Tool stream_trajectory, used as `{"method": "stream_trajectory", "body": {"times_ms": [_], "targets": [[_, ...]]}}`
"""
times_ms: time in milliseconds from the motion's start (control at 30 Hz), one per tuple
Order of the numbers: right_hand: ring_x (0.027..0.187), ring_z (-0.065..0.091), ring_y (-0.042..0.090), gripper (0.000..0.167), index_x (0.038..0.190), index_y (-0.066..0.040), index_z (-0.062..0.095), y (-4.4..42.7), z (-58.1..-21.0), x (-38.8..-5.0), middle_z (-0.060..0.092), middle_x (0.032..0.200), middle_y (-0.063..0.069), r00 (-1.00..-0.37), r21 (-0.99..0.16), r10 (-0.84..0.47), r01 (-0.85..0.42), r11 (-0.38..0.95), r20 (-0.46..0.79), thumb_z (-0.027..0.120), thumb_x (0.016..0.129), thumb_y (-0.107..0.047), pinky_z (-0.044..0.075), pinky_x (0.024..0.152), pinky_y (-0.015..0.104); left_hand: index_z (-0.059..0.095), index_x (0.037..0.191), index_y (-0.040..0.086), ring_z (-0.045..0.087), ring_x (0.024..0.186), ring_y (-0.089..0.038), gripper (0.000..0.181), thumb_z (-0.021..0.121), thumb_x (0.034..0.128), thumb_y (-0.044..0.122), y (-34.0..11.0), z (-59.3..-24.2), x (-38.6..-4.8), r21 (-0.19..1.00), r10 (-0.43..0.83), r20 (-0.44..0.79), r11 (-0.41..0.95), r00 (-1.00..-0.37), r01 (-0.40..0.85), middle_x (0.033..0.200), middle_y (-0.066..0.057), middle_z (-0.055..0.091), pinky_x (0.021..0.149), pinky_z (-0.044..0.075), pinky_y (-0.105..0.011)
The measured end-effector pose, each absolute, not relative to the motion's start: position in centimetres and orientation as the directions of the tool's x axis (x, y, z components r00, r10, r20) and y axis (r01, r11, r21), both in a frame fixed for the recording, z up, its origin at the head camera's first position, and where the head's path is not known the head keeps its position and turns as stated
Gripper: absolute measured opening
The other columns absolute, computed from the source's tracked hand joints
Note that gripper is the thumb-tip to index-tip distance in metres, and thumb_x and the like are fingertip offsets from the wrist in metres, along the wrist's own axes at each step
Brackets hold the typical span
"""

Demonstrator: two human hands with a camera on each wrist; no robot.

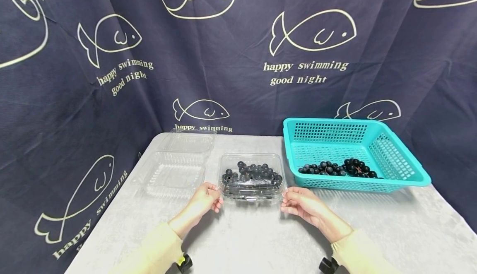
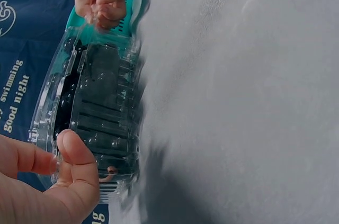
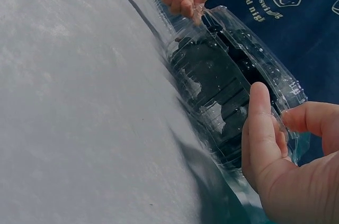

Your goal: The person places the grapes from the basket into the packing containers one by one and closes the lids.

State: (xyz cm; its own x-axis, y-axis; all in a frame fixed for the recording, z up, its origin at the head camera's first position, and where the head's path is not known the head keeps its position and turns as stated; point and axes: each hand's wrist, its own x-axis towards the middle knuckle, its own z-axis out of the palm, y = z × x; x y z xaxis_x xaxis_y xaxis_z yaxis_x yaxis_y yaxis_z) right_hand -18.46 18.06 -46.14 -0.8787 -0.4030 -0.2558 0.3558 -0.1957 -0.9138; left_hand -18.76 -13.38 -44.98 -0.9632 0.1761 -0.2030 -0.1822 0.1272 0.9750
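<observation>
A clear plastic clamshell box point(image 1: 251, 179) with dark grapes point(image 1: 257, 170) inside stands in the middle of the table, its lid lying over the fruit. At its near left corner my left hand point(image 1: 204, 199) pinches the rim between thumb and fingers. My right hand point(image 1: 303, 205) pinches the rim at the near right corner in the same way. In the left wrist view the thumb of the left hand point(image 2: 69, 181) lies along the edge of the box point(image 2: 100, 102). The right wrist view has the right hand point(image 3: 286, 166) on the rim, grapes showing dark through the plastic.
An open clear clamshell box point(image 1: 175, 172) sits at the left, its lid point(image 1: 190, 139) folded back. On the right a turquoise basket point(image 1: 402, 185) holds bunches of dark grapes point(image 1: 337, 168). A navy curtain with fish drawings point(image 1: 238, 58) hangs behind the grey table point(image 1: 249, 241).
</observation>
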Motion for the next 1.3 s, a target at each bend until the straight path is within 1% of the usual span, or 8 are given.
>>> {"method": "stream_trajectory", "body": {"times_ms": [167,267,433,633,833,1000,1133,1300], "targets": [[0.07,0.062,0.01,0.007,0.091,-0.003,0.054,18.07,-46.14,-18.43,0.06,0.078,0.003,-0.88,-0.911,-0.401,0.357,-0.205,-0.255,0.048,0.089,0.001,0.056,0.076,0.026,0.04,0.106,-0.008,0.053,0.058,-0.011,0.019,0.048,0.0913,0.002,-13.45,-45.15,-18.91,0.974,0.172,-0.216,0.115,-0.961,-0.198,0.073,-0.006,0.058,0.054,0.05,-0.021],[0.071,0.062,0.01,0.008,0.09,-0.004,0.054,18.06,-46.19,-18.45,0.06,0.078,0.003,-0.879,-0.908,-0.401,0.362,-0.209,-0.258,0.048,0.09,0.001,0.056,0.077,0.026,0.04,0.106,-0.008,0.054,0.058,-0.011,0.02,0.047,0.0886,-0.001,-13.49,-45.24,-18.97,0.973,0.164,-0.221,0.109,-0.961,-0.205,0.074,-0.008,0.059,0.054,0.05,-0.022],[0.071,0.063,0.011,0.009,0.09,-0.004,0.053,18.04,-46.21,-18.52,0.06,0.079,0.003,-0.877,-0.904,-0.401,0.37,-0.215,-0.263,0.047,0.09,0.002,0.056,0.077,0.026,0.039,0.107,-0.009,0.056,0.057,-0.012,0.022,0.047,0.0874,-0.002,-13.45,-45.22,-18.97,0.972,0.154,-0.227,0.094,-0.962,-0.214,0.075,-0.011,0.062,0.055,0.051,-0.023],[0.071,0.062,0.011,0.012,0.088,-0.005,0.054,17.91,-46.21,-18.52,0.059,0.078,0.003,-0.879,-0.905,-0.402,0.364,-0.221,-0.255,0.046,0.089,0.004,0.056,0.077,0.026,0.039,0.104,-0.008,0.055,0.056,-0.011,0.02,0.046,0.0866,-0.004,-13.37,-45.39,-18.91,0.976,0.155,-0.215,0.08,-0.964,-0.205,0.072,-0.009,0.062,0.053,0.051,-0.022],[0.071,0.062,0.011,0.012,0.087,-0.005,0.054,17.96,-46.16,-18.47,0.059,0.078,0.003,-0.887,-0.915,-0.394,0.342,-0.213,-0.24,0.046,0.088,0.004,0.056,0.076,0.026,0.039,0.104,-0.009,0.055,0.055,-0.009,0.022,0.046,0.0832,-0.006,-13.4,-45.56,-18.84,0.981,0.156,-0.189,0.073,-0.969,-0.18,0.07,-0.008,0.063,0.051,0.05,-0.02],[0.07,0.062,0.011,0.01,0.088,-0.004,0.054,17.96,-46.2,-18.44,0.059,0.079,0.003,-0.884,-0.915,-0.398,0.346,-0.208,-0.244,0.047,0.088,0.003,0.056,0.075,0.025,0.039,0.106,-0.01,0.055,0.056,-0.009,0.022,0.046,0.0862,-0.005,-13.35,-45.45,-18.74,0.98,0.141,-0.192,0.076,-0.971,-0.183,0.071,-0.008,0.063,0.052,0.05,-0.02],[0.07,0.062,0.011,0.006,0.092,-0.002,0.053,17.97,-46.21,-18.36,0.058,0.08,0.004,-0.883,-0.921,-0.396,0.345,-0.18,-0.253,0.048,0.088,0.001,0.056,0.075,0.026,0.04,0.108,-0.011,0.055,0.056,-0.01,0.024,0.046,0.0869,-0.003,-13.32,-45.44,-18.67,0.978,0.121,-0.19,0.113,-0.974,-0.177,0.073,-0.01,0.064,0.052,0.05,-0.021],[0.071,0.062,0.012,0.011,0.098,0.004,0.052,18.26,-46.01,-18.22,0.057,0.082,0.005,-0.89,-0.936,-0.376,0.327,-0.128,-0.259,0.051,0.089,-0.002,0.056,0.077,0.028,0.045,0.108,-0.01,0.055,0.058,-0.012,0.023,0.048,0.0875,0.0,-13.35,-45.32,-18.6,0.962,0.099,-0.151,0.246,-0.984,-0.123,0.075,-0.011,0.064,0.053,0.051,-0.025]]}}
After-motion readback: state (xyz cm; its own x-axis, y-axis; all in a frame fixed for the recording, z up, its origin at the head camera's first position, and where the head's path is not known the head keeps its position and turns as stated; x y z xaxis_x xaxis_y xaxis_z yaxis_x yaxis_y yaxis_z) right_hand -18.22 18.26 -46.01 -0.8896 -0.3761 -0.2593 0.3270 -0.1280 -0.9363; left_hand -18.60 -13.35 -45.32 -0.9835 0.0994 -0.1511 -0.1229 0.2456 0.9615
